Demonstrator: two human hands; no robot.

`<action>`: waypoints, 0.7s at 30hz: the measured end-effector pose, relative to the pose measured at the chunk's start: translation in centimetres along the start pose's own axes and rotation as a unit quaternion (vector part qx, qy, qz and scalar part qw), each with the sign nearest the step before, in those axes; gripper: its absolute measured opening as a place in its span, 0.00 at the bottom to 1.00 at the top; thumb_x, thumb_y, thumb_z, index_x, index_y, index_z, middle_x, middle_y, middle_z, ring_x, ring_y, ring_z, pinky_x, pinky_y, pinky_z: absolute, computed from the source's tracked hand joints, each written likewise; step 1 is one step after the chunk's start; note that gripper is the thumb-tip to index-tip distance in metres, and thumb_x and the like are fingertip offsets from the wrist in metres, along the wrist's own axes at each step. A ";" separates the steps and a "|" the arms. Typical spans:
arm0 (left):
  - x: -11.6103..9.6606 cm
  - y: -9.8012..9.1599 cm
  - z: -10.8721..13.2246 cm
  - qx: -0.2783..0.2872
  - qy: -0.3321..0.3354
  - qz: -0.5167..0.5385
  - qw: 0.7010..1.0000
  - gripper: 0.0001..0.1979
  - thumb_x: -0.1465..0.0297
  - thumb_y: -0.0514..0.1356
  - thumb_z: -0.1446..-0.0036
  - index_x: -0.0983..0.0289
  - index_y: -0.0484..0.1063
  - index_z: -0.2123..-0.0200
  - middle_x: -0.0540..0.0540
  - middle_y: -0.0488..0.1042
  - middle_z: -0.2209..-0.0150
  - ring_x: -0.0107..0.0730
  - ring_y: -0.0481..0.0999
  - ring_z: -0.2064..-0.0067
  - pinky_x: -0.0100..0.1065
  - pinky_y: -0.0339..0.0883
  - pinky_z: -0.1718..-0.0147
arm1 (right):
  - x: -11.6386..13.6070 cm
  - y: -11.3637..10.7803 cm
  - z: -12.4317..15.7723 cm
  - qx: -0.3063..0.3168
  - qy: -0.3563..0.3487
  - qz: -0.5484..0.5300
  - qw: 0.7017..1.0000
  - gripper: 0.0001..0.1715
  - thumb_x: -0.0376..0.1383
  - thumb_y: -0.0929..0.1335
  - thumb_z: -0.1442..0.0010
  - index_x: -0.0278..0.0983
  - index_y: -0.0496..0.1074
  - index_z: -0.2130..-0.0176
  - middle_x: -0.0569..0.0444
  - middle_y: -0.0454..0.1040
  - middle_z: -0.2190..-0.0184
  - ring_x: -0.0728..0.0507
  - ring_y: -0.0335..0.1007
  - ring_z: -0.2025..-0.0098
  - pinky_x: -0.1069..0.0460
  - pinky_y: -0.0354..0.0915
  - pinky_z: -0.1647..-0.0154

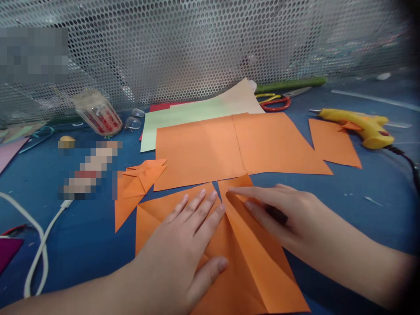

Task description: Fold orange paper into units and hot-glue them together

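An orange paper sheet (256,267), partly folded, lies on the blue table (82,236) right in front of me. My left hand (187,236) rests flat on its left half, fingers stretched out and slightly apart. My right hand (278,214) lies on the paper's upper right, its index finger extended and pressing along a fold near the top centre, the other fingers loosely curled. Neither hand holds anything. A smaller folded orange piece (138,183) sits just left of the sheet.
Two larger orange sheets (236,144) lie behind, over a pale green sheet (170,120). An orange offcut (331,142), a yellow glue gun (364,124) and orange-handled scissors (275,101) are at the right. A clear jar (96,111), a white cable (39,249) and a perforated metal screen (197,43) are also in view.
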State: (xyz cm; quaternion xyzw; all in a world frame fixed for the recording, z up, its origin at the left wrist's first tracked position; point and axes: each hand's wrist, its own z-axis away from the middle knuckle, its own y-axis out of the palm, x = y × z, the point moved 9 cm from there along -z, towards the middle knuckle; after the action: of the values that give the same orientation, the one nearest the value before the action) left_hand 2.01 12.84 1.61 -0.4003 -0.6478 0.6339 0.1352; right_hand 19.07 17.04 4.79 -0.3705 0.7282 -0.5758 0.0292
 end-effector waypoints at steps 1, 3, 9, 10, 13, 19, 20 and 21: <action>0.0 0.1 0.0 0.002 0.000 0.002 1.000 0.32 0.56 0.49 0.16 0.62 0.58 0.18 0.60 0.56 0.17 0.48 0.53 0.16 0.58 0.58 0.21 | 0.1 -0.1 0.0 -0.005 -0.005 0.003 1.000 0.25 0.28 0.63 0.26 0.42 0.86 0.44 0.51 0.91 0.60 0.42 0.87 0.67 0.50 0.82 0.63; 0.0 0.2 0.1 0.008 0.004 0.002 1.000 0.31 0.56 0.50 0.16 0.61 0.59 0.18 0.61 0.55 0.16 0.50 0.52 0.15 0.60 0.58 0.21 | 0.4 -0.3 0.0 -0.015 -0.016 0.010 1.000 0.26 0.28 0.62 0.26 0.41 0.85 0.44 0.52 0.91 0.61 0.43 0.86 0.69 0.50 0.81 0.65; -0.4 -0.2 0.2 0.025 0.019 -0.006 0.999 0.29 0.54 0.58 0.18 0.56 0.66 0.21 0.70 0.51 0.17 0.62 0.47 0.15 0.71 0.59 0.25 | 0.2 -0.4 0.3 -0.012 -0.010 0.005 1.000 0.27 0.28 0.61 0.27 0.39 0.84 0.42 0.54 0.88 0.69 0.43 0.83 0.73 0.52 0.76 0.74; -0.4 -0.3 0.3 0.032 0.018 -0.006 0.999 0.33 0.49 0.59 0.19 0.55 0.64 0.20 0.71 0.50 0.16 0.64 0.46 0.15 0.73 0.59 0.25 | 0.0 -0.3 0.4 -0.004 0.000 -0.001 1.000 0.26 0.29 0.62 0.27 0.40 0.85 0.42 0.53 0.88 0.68 0.43 0.83 0.73 0.52 0.77 0.73; -0.2 0.0 0.5 0.061 0.011 -0.001 0.998 0.49 0.35 0.62 0.28 0.54 0.55 0.16 0.70 0.46 0.16 0.67 0.45 0.15 0.73 0.56 0.24 | -0.5 0.0 0.4 0.028 0.033 -0.021 0.999 0.22 0.35 0.64 0.24 0.43 0.86 0.43 0.52 0.90 0.64 0.41 0.84 0.71 0.50 0.78 0.72; -1.5 -0.7 0.5 -0.042 0.071 -0.068 0.994 0.44 0.39 0.55 0.23 0.65 0.64 0.21 0.70 0.61 0.19 0.59 0.58 0.17 0.60 0.65 0.24 | 1.1 -0.5 -0.3 0.002 -0.050 -0.071 0.996 0.21 0.33 0.64 0.22 0.43 0.83 0.41 0.53 0.88 0.65 0.45 0.83 0.70 0.53 0.77 0.71; -2.1 -1.3 0.5 -0.075 0.095 -0.092 0.988 0.39 0.43 0.54 0.20 0.68 0.68 0.24 0.72 0.67 0.22 0.57 0.61 0.18 0.57 0.65 0.24 | 1.5 -0.9 -0.3 -0.013 -0.078 -0.077 0.994 0.21 0.32 0.63 0.21 0.43 0.82 0.39 0.54 0.87 0.65 0.46 0.83 0.70 0.54 0.77 0.70; -2.9 -2.0 0.6 -0.107 0.120 -0.118 0.980 0.33 0.49 0.52 0.17 0.70 0.71 0.27 0.73 0.72 0.26 0.54 0.64 0.19 0.53 0.63 0.23 | 1.8 -1.3 -0.2 -0.029 -0.106 -0.078 0.991 0.21 0.32 0.63 0.20 0.42 0.80 0.38 0.54 0.87 0.64 0.46 0.84 0.68 0.55 0.78 0.69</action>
State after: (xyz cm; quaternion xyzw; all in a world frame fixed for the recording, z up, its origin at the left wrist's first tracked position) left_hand 2.78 10.69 4.30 -0.4064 -0.7335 0.4883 0.2417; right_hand 18.34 16.08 6.68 -0.4857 0.7063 -0.5124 0.0510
